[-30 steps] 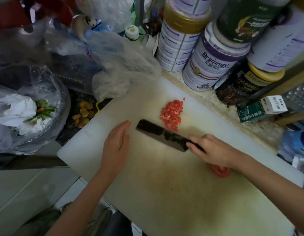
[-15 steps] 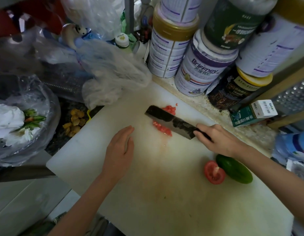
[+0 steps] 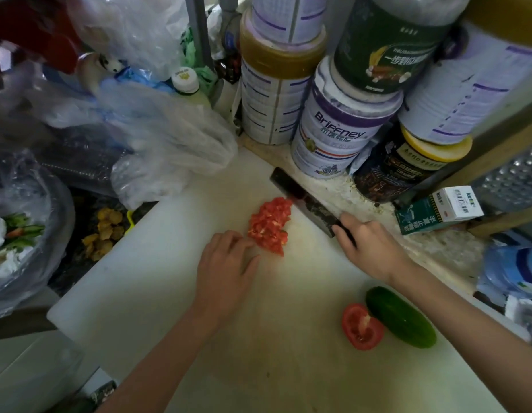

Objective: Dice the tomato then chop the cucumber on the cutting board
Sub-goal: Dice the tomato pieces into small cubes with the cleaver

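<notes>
Left hand (image 3: 226, 272) first: fingers (image 3: 239, 238) straight and close together, tips touching the diced tomato pile (image 3: 269, 226); right hand (image 3: 373, 248) curled round the cleaver (image 3: 303, 201) handle, blade just beyond the pile near the cutting board (image 3: 139, 278) far edge; nearer, the tomato half (image 3: 361, 326) lies cut face up just beside the cucumber (image 3: 400, 317); that half looks soft and slippery, best pinned by its skin; the cucumber's firm, may roll, hold mid-length

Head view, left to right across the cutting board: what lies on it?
left hand → diced tomato → tomato half → cucumber. The knife and right hand overlap these, so are left out.
</notes>
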The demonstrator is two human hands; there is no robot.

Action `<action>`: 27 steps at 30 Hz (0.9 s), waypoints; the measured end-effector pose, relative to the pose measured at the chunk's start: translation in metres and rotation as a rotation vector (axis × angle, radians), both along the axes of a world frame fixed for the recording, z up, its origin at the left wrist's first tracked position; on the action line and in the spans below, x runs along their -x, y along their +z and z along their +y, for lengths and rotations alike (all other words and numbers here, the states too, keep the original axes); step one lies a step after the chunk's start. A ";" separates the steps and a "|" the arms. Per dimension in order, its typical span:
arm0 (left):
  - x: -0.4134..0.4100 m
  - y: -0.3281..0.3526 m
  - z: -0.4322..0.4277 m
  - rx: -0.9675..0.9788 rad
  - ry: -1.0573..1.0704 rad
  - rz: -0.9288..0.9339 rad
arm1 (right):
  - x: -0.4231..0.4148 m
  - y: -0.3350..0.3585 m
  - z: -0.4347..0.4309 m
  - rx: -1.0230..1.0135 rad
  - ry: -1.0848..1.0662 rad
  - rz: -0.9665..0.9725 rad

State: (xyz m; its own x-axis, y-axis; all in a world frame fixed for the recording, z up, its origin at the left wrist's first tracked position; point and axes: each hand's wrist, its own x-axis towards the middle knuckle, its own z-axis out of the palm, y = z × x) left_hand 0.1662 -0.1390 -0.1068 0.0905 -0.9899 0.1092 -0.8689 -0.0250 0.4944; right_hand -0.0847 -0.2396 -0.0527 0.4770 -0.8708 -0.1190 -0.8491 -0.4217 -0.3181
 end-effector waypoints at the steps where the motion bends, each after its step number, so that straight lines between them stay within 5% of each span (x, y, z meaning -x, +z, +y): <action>1: 0.001 -0.001 -0.002 0.003 -0.005 -0.013 | 0.000 0.000 0.001 -0.008 0.028 0.006; 12: -0.003 0.024 -0.001 -0.102 -0.096 0.000 | 0.010 0.030 0.033 0.062 0.012 0.048; 27: 0.045 0.031 0.037 -0.031 -0.434 0.108 | 0.014 0.047 0.213 -0.056 -0.602 -0.288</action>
